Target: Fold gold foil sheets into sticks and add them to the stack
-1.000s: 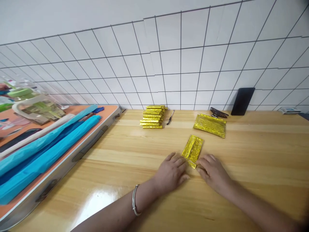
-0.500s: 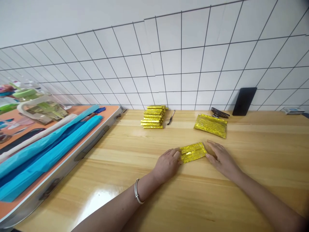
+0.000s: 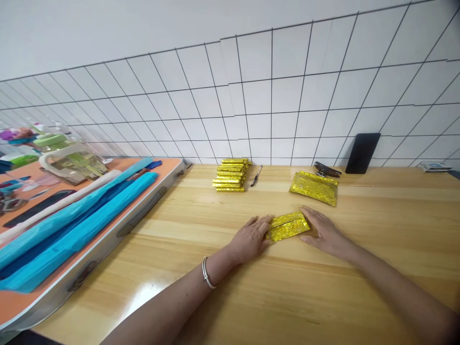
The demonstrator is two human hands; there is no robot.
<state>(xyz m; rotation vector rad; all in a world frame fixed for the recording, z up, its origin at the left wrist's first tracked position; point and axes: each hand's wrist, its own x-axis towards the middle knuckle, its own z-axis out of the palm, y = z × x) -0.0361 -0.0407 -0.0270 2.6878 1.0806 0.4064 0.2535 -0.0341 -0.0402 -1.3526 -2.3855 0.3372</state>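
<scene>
A flat gold foil piece lies on the wooden table between my hands, with a fold line along its length. My left hand grips its left end, fingers together over the edge. At the right end, my right hand has its thumb and fingers apart around the corners, touching the foil. Behind it lies a larger gold foil stack. A pile of rolled gold foil sticks sits near the wall, with a pen to its right.
On the left, an orange-topped board carries blue paper rolls, a basket and scissors. A hair clip and a black phone are by the tiled wall.
The foil piece now shows a fold running along its upper part. My right hand has moved slightly left, its fingers now at the foil's corners. The view has shifted slightly.
</scene>
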